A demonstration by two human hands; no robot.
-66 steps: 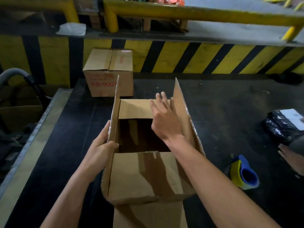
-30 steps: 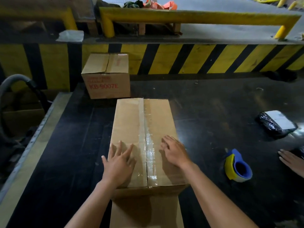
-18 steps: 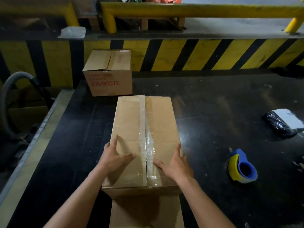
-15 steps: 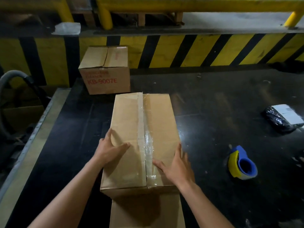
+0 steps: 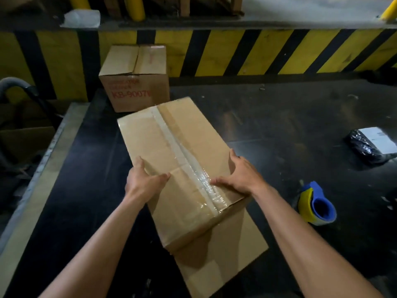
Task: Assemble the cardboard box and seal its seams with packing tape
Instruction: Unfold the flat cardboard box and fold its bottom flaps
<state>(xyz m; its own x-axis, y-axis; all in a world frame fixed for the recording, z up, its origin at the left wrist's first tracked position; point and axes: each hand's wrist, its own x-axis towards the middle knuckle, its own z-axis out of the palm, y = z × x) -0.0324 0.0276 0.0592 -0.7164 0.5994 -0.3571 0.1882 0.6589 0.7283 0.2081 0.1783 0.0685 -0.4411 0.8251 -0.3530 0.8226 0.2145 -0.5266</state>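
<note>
Background: yellow and black striped wall (image 5: 247, 52) runs behind the work surface, with a yellow rail post (image 5: 137, 7) above it.
Surface: dark, shiny table (image 5: 279, 117) with a pale metal edge on the left side.
Cardboard box: the cardboard box (image 5: 167, 160) lies in the middle of the table, closed side up, turned at an angle so that its far end points to the upper left. One loose flap (image 5: 219, 261) sticks out flat from the near end, toward the person.
Tape seam: a strip of clear packing tape (image 5: 182, 155) runs along the whole middle seam of the top face and looks wrinkled near the close end.
Left hand: the left hand (image 5: 144, 179) holds the left long edge of the box; the thumb lies on the top face and the other fingers wrap down over the side.
Right hand: the right hand (image 5: 240, 175) holds the right long edge in the same way; the thumb points to the tape seam, and the fingers are curled over the edge.
Tape dispenser: a blue and yellow tape dispenser (image 5: 315, 205) lies on the table to the right of the box, apart from it.
Second box: a smaller printed box (image 5: 135, 78) with red letters stands at the far side, just beyond the corner of the main box.
Black parcel: a black plastic parcel (image 5: 371, 145) with a white label lies at the right edge.
Hose: a grey hose (image 5: 12, 82) bends at the far left, off the table.
</note>
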